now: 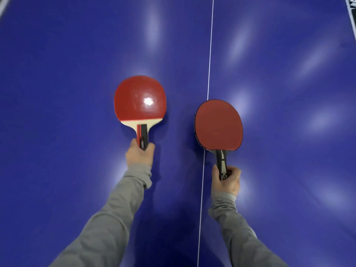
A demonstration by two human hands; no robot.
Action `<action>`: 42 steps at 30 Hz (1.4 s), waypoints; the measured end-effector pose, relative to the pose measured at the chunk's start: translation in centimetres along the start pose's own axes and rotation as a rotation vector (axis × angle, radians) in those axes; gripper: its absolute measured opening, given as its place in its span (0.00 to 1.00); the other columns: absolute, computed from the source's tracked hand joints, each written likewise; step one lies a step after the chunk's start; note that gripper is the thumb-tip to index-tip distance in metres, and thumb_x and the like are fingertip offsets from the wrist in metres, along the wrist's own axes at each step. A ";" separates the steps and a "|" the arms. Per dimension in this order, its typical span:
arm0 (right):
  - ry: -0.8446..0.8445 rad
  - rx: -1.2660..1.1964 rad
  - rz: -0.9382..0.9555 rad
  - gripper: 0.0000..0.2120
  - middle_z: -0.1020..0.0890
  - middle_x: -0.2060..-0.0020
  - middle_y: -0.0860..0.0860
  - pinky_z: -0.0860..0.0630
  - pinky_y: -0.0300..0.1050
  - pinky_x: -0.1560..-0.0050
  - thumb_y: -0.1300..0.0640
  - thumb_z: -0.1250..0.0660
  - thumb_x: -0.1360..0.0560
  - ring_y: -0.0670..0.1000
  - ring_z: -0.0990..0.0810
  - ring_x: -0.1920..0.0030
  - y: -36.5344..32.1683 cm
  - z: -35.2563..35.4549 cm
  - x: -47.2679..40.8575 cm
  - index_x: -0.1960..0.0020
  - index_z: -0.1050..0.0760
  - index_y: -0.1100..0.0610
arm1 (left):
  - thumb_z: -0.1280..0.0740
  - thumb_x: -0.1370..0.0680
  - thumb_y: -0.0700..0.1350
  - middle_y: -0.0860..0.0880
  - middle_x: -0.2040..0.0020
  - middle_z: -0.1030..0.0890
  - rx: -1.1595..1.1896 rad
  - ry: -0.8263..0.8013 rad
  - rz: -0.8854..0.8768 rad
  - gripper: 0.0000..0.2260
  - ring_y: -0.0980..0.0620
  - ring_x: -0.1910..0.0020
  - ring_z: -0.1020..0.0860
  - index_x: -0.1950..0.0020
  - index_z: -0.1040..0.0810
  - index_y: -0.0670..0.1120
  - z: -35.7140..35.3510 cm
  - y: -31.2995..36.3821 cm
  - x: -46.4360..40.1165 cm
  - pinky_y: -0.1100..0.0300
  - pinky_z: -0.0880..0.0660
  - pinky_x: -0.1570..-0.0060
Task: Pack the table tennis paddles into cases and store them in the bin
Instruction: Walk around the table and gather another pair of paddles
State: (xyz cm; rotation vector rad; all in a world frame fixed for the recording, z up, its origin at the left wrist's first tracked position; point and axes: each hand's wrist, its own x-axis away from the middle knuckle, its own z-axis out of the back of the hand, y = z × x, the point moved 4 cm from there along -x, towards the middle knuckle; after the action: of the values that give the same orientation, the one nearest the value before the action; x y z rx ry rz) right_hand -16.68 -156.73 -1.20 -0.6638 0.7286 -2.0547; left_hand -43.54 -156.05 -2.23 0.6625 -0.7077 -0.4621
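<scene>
Two red-faced table tennis paddles are over the blue table. The left paddle (140,98) has a glossy red rubber, a pale wood neck and a short red-and-black handle; my left hand (139,154) grips that handle. The right paddle (219,125) has a matte red rubber with a dark edge and a black-and-tan handle; my right hand (226,182) grips it near the butt end. Both blades point away from me. I cannot tell whether the paddles touch the table. No case or bin is in view.
The blue table tennis table (77,74) fills the view, with a white centre line (210,54) running away from me just left of the right paddle. A strip of black-and-white net or banner (351,8) shows at the top right corner.
</scene>
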 end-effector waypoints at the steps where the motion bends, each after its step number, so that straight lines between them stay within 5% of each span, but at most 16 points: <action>1: -0.006 -0.004 0.003 0.15 0.25 0.61 0.53 0.32 0.45 0.60 0.57 0.29 0.30 0.54 0.27 0.63 0.1 0.4 0.4 0.51 0.31 0.62 | 0.33 0.27 0.45 0.47 0.63 0.26 0.005 -0.016 0.033 0.07 0.40 0.56 0.23 0.55 0.29 0.45 -0.3 -1.3 2.3 0.57 0.33 0.59; 5: -0.013 -0.022 0.007 0.13 0.26 0.63 0.50 0.33 0.44 0.61 0.57 0.29 0.30 0.51 0.28 0.66 1.2 2.3 2.4 0.53 0.32 0.59 | 0.31 0.27 0.43 0.45 0.63 0.24 0.038 -0.062 0.144 0.07 0.39 0.57 0.23 0.58 0.30 0.45 -1.9 -5.7 10.7 0.55 0.32 0.58; 8: -0.034 -0.014 0.007 0.13 0.28 0.67 0.47 0.34 0.43 0.62 0.57 0.29 0.30 0.45 0.28 0.69 2.6 3.5 4.2 0.55 0.34 0.56 | 0.31 0.27 0.43 0.53 0.69 0.28 0.048 -0.078 0.179 0.15 0.45 0.63 0.27 0.65 0.36 0.52 -3.2 -7.7 14.9 0.60 0.37 0.62; 14: -0.119 -0.002 0.012 0.14 0.23 0.63 0.55 0.28 0.47 0.62 0.58 0.29 0.30 0.56 0.25 0.65 4.6 3.8 7.7 0.52 0.31 0.61 | 0.30 0.26 0.48 0.55 0.68 0.27 0.011 -0.233 0.164 0.11 0.48 0.63 0.26 0.60 0.32 0.47 -4.9 -9.6 16.7 0.62 0.35 0.62; 18: -0.170 0.022 0.064 0.14 0.24 0.62 0.52 0.33 0.43 0.62 0.56 0.28 0.30 0.55 0.24 0.63 4.2 2.3 9.6 0.53 0.31 0.59 | 0.34 0.24 0.52 0.44 0.63 0.19 0.459 -0.368 0.349 0.14 0.45 0.62 0.17 0.60 0.25 0.42 -5.3 -10.7 15.9 0.52 0.21 0.52; 22: -0.239 0.048 0.109 0.14 0.24 0.60 0.52 0.29 0.46 0.59 0.55 0.29 0.31 0.55 0.24 0.58 3.3 0.3 11.3 0.53 0.30 0.59 | 0.43 0.20 0.56 0.46 0.67 0.16 0.788 -0.439 0.579 0.20 0.51 0.67 0.16 0.54 0.22 0.41 -5.3 -10.9 15.1 0.57 0.19 0.66; 27: -0.242 0.100 0.176 0.16 0.22 0.57 0.57 0.27 0.53 0.50 0.55 0.28 0.32 0.57 0.24 0.54 2.3 -1.5 13.0 0.52 0.27 0.65 | 0.50 0.21 0.62 0.47 0.60 0.16 0.750 -0.524 0.592 0.27 0.51 0.59 0.19 0.54 0.21 0.44 -4.6 -11.1 15.0 0.61 0.22 0.67; 34: -0.214 0.201 0.200 0.18 0.22 0.54 0.57 0.32 0.51 0.49 0.51 0.29 0.31 0.58 0.25 0.50 1.2 -2.7 13.1 0.50 0.26 0.64 | 0.52 0.21 0.64 0.48 0.66 0.16 0.736 -0.573 0.602 0.30 0.53 0.67 0.19 0.54 0.20 0.42 -4.7 -11.1 14.6 0.64 0.23 0.70; 42: -0.362 0.237 0.334 0.19 0.23 0.49 0.54 0.32 0.48 0.47 0.50 0.30 0.30 0.55 0.25 0.48 1.6 -2.0 13.1 0.46 0.26 0.62 | 0.40 0.26 0.64 0.47 0.68 0.18 0.532 -0.544 0.552 0.24 0.50 0.67 0.19 0.60 0.20 0.44 -4.5 -10.7 13.9 0.60 0.23 0.67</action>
State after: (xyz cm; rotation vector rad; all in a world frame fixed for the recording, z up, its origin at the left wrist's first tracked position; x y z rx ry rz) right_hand -23.89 -167.99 -1.17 -0.6993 0.3512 -1.6239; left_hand -32.63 -169.98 -6.08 0.8026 -1.5099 0.0815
